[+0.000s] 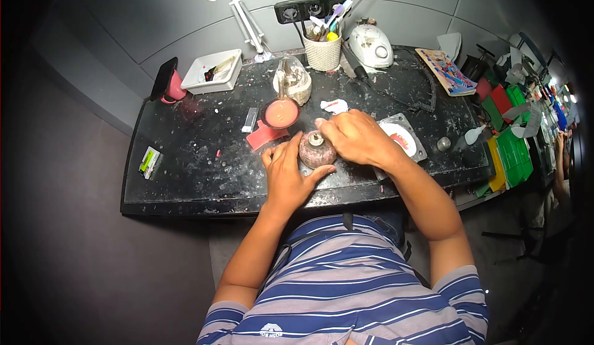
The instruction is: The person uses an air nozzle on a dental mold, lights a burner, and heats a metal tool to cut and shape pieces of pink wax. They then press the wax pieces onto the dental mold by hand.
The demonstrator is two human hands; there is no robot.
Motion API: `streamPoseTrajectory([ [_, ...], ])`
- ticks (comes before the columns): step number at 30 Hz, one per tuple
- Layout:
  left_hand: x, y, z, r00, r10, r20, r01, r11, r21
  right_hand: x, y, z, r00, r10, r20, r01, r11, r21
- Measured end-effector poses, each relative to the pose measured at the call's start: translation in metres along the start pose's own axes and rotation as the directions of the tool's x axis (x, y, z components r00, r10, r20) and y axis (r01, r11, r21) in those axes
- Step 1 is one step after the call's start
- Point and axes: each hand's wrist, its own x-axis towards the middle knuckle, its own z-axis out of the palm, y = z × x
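A squat round spirit lamp [317,153] with a wick holder on top stands near the desk's front edge. My left hand [289,175] is curved around its left and front side, thumb along the near side. My right hand [354,136] is closed just to the right of the lamp's top; what its fingers hold, if anything, is hidden. Behind the lamp sits a round pan of pink wax [281,114], with a pink wax sheet [266,136] partly beneath it. By my right wrist lies a dental model [403,140] with pink wax and teeth on a grey plate [421,150].
At the back stand a white tray [213,84], a pink mug [174,87], a cup of tools [323,54] and a white machine [370,45] with a corded handpiece [356,63]. A plaster-smeared container [294,82] is behind the pan. Green bins [513,150] are at right.
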Motion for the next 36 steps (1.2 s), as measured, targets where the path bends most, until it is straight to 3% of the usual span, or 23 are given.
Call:
streamPoseTrajectory([
  [4,0.0,-0.001,0.001,1.0,-0.001,0.0,0.001,1.0,0.0,0.002,-0.001,-0.001,0.996,0.068,0.059,-0.062,0.994,-0.091],
  [6,0.0,-0.001,0.001,1.0,-0.001,-0.001,0.001,1.0,-0.001,0.003,0.009,0.008,0.991,-0.094,-0.097,0.099,0.994,0.044],
  [7,0.0,-0.001,0.001,1.0,-0.002,-0.003,0.002,1.0,-0.002,0.003,0.01,0.008,0.991,-0.095,-0.097,0.099,0.994,0.045],
  [10,0.0,-0.001,0.001,1.0,-0.016,0.006,0.016,1.0,-0.003,0.002,-0.004,-0.002,0.999,-0.04,-0.016,0.041,0.998,0.051],
  [12,0.0,-0.001,0.0,1.0,0.0,0.003,0.0,1.0,0.002,0.0,-0.022,-0.013,0.988,0.128,0.09,-0.118,0.987,-0.106],
  [13,0.001,-0.001,0.0,1.0,0.018,-0.001,-0.018,1.0,0.009,0.002,-0.012,-0.007,0.988,0.129,0.089,-0.119,0.987,-0.106],
  [15,0.001,0.0,0.0,1.0,-0.002,0.005,0.002,1.0,0.002,0.007,0.013,0.01,0.995,-0.059,-0.079,0.058,0.998,-0.016],
  [19,0.0,-0.002,0.001,1.0,-0.02,0.01,0.02,1.0,-0.008,0.004,0.021,0.015,0.97,-0.197,-0.14,0.188,0.979,-0.076],
  [24,-0.001,0.0,0.0,1.0,-0.031,0.004,0.031,0.999,-0.005,-0.002,0.012,-0.009,0.998,-0.059,-0.002,0.059,0.998,-0.009],
  [26,0.0,0.0,-0.001,0.999,-0.044,-0.001,0.044,0.999,0.005,-0.002,0.036,-0.014,0.984,-0.12,-0.132,0.106,0.989,-0.107],
  [28,-0.001,0.001,-0.003,0.999,-0.041,-0.014,0.041,0.999,0.016,-0.015,0.037,-0.038,0.987,0.029,-0.158,-0.032,0.999,-0.021],
  [30,-0.001,-0.002,-0.003,0.998,-0.064,-0.027,0.065,0.998,0.025,-0.031,0.051,-0.048,0.968,-0.031,-0.248,0.021,0.999,-0.044],
  [32,0.001,-0.002,-0.002,0.996,-0.085,-0.037,0.086,0.996,0.031,-0.054,0.033,-0.065,0.932,0.268,-0.243,-0.2,0.941,0.273],
  [33,0.003,0.0,-0.003,0.989,-0.132,-0.072,0.136,0.989,0.062,-0.06,0.054,-0.065,0.942,0.014,-0.336,0.011,0.997,0.07],
  [34,0.003,0.001,-0.003,0.978,-0.177,-0.106,0.187,0.978,0.091,-0.07,0.086,-0.065,0.894,-0.25,-0.372,0.209,0.967,-0.147],
  [36,0.002,-0.004,0.001,0.982,-0.166,-0.093,0.174,0.98,0.092,-0.086,0.099,-0.068,0.858,-0.311,-0.408,0.263,0.95,-0.169],
])
